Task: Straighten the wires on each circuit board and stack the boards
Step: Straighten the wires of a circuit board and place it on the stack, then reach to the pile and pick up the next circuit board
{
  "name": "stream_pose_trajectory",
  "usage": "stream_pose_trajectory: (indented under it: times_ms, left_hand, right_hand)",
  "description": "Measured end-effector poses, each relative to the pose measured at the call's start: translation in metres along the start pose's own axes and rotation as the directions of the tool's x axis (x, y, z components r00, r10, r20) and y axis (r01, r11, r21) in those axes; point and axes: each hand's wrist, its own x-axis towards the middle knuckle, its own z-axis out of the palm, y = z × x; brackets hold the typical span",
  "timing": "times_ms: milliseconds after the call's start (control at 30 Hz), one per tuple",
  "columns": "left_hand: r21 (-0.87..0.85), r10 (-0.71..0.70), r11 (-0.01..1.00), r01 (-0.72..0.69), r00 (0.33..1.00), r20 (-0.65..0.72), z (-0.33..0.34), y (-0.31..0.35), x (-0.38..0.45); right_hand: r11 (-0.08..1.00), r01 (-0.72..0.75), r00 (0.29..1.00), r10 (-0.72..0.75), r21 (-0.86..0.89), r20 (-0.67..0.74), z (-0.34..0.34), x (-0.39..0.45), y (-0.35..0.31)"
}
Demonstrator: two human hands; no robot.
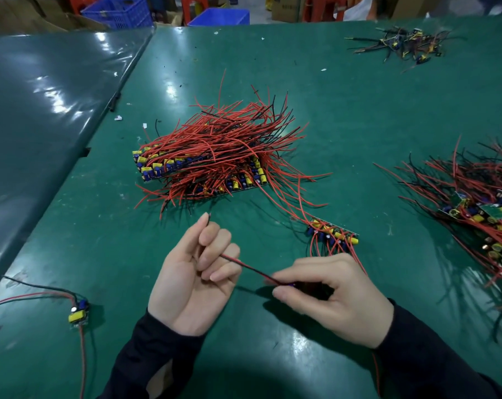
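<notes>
a small circuit board sat mostly hidden between fingers, its paired red-and-black wires stretched straight leftward — the stacked boards lay beyond under splayed red leads.

- The left hand is lying palm up, its fingers curling inward and closing on something thin that is running out past the fingertips.
- The right hand is lying palm down, knuckles facing up, thumb and forefinger pinching together toward the left hand.
- Both forearms are reaching in from the bottom edge, wearing dark sleeves down to the wrists.
- The two hands are sitting near each other, not touching.
</notes>
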Motion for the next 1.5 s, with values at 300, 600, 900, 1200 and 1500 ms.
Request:
stream_pose_trajectory:
  times_ms: [300,600,900,1200,1500]
  left_hand:
    - [-0.005,0.093,0.995,-0.095,0.979,-0.179,-0.003,0.0,0.006]
    - [0.415,0.39,0.869,-0.27,0.889,-0.239,-0.007,-0.007,0.009]
    - [0.695,0.648,0.595,-0.403,0.752,-0.118,-0.008,-0.025,0.012]
    - [0.635,0.7,0.631,-0.446,0.68,-0.219,-0.018,-0.01,0.019]
    - [0.559,0.644,0.702,-0.442,0.729,-0.231,-0.019,-0.005,0.013]
  right_hand:
    - [0.994,-0.061,0.995,0.053,0.093,0.084,0.007,-0.002,-0.005]
    - [0.989,-0.099,0.981,0.079,0.107,0.175,0.007,-0.001,-0.024]
    - [0.997,-0.074,0.993,0.07,0.032,0.091,-0.006,-0.001,-0.062]
    - [0.654,-0.637,0.769,0.579,0.409,0.272,-0.022,-0.009,-0.052]
    - [0.763,-0.64,0.765,0.62,0.09,0.175,-0.045,-0.026,-0.057]
